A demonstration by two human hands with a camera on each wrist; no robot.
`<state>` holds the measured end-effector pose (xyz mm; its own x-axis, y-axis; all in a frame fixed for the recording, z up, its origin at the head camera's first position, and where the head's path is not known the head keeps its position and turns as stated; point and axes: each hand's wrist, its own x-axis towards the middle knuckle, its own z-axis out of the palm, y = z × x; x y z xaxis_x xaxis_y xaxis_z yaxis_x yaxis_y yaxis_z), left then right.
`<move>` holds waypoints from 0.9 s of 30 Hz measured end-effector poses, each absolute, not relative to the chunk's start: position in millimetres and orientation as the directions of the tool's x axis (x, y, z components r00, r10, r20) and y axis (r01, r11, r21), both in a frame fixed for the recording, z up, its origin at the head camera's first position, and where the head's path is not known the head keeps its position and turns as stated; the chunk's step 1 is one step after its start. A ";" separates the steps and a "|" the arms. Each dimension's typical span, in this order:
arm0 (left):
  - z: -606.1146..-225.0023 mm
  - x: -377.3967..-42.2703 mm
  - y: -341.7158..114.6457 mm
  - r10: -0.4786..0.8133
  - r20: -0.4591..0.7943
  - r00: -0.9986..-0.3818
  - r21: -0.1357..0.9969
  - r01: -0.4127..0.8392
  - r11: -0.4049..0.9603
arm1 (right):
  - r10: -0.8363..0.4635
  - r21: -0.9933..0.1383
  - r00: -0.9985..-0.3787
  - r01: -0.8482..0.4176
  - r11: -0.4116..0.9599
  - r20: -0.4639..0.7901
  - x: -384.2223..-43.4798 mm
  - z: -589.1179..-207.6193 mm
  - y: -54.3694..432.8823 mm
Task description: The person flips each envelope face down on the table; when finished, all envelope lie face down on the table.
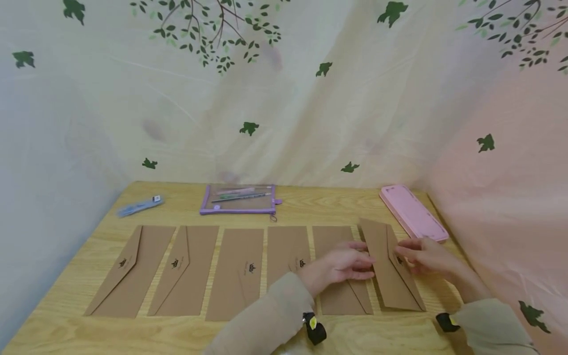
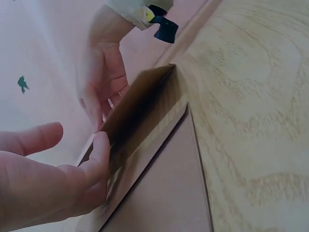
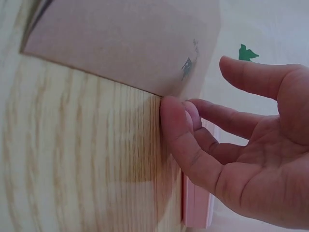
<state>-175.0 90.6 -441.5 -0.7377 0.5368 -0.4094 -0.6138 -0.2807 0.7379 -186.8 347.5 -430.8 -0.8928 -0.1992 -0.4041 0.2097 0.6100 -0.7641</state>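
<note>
A brown paper envelope [image 1: 385,266] with a small dark crown print stands tilted at the right end of a row, its left edge raised off the table. My left hand [image 1: 343,264] reaches over the neighbouring envelope [image 1: 333,239], fingertips against that raised edge. In the left wrist view, the left thumb stands away from the paper. At the opposite long edge, my right hand [image 1: 428,256] touches the tilted envelope with bent fingertips. Its thumb is apart from the paper in the right wrist view, where the envelope's lower edge meets the table.
Several more brown envelopes [image 1: 184,271] lie side by side to the left on the wooden table [image 1: 337,202]. Behind them are a purple-edged clear pouch [image 1: 237,199] holding pens, a bluish packet [image 1: 141,206] and a pink case [image 1: 412,212]. Printed cloth [image 1: 288,98] hangs around the table.
</note>
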 end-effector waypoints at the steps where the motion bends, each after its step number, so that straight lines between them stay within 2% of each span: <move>1: -441.9 -175.0 91.6 0.531 -0.415 -0.738 0.741 -0.613 -0.273 | -0.201 -0.769 -0.892 0.213 0.602 -0.405 -187.3 -430.5 347.0; 13: -445.0 -174.6 94.4 0.435 -0.435 -0.789 0.737 -0.589 -0.331 | -0.285 -0.829 -0.853 0.259 0.496 -0.437 -186.9 -431.5 343.0; 27: -438.9 -169.2 94.1 0.432 -0.421 -0.797 0.732 -0.580 -0.356 | -0.366 -0.870 -0.828 0.261 0.418 -0.424 -189.0 -430.7 340.8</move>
